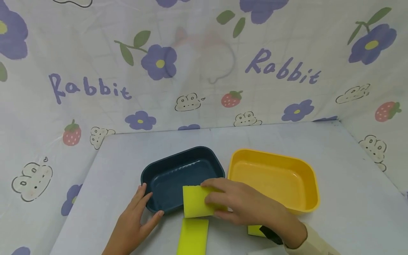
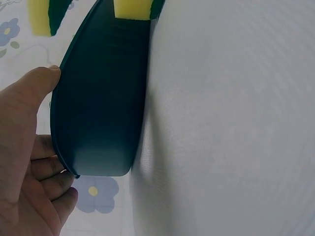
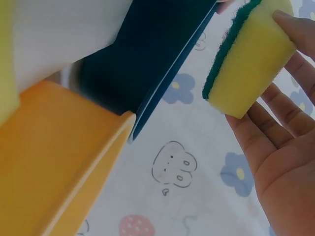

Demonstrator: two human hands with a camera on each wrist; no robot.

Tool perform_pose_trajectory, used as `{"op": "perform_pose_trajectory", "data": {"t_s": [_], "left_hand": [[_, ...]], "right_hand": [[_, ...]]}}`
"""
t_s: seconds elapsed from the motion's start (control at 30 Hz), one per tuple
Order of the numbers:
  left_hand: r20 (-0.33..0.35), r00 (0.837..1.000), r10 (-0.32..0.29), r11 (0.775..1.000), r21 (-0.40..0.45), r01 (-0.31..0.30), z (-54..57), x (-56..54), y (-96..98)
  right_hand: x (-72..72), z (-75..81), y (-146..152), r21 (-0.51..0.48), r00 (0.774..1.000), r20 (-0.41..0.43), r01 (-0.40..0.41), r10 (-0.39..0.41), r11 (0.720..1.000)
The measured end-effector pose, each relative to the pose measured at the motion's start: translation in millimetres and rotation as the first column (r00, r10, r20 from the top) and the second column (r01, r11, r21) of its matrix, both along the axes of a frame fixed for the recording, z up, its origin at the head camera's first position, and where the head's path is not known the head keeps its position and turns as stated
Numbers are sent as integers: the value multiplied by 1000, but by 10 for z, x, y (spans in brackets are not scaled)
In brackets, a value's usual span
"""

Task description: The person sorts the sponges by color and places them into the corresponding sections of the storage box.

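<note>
My right hand grips a yellow sponge between thumb and fingers, above the front right edge of the dark blue tray. The right wrist view shows a green scouring layer on this sponge. My left hand touches the tray's front left corner. In the left wrist view its thumb meets the tray rim, and the other fingers lie loosely bent along the outside. Another yellow sponge lies on the table directly in front of the tray.
A yellow tray stands right of the dark blue one, close beside it. Part of a further yellow sponge shows beneath my right wrist. The white table is bordered by a printed cloth at the back and sides.
</note>
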State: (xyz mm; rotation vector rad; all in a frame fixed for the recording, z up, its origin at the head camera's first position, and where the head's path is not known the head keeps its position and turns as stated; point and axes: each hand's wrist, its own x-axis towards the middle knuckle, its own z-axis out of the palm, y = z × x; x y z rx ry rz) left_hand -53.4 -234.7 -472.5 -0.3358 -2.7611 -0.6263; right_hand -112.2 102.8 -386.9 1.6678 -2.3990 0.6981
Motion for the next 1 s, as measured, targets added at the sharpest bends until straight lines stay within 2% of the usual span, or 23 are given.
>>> {"op": "perform_pose_trajectory", "data": {"t_s": [0.43, 0.8, 1.0], "left_hand": [[-21, 1000, -7, 1000, -11, 7, 13, -16, -8], [45, 999, 17, 1000, -18, -16, 3, -9, -30], [19, 1000, 3, 1000, -5, -3, 13, -15, -25]], "right_hand": [[-213, -59, -204, -20, 999, -38, -22, 21, 1000], [-337, -128, -346, 7, 998, -55, -30, 31, 1000], [-400, -145, -404, 7, 998, -56, -39, 39, 999]]}}
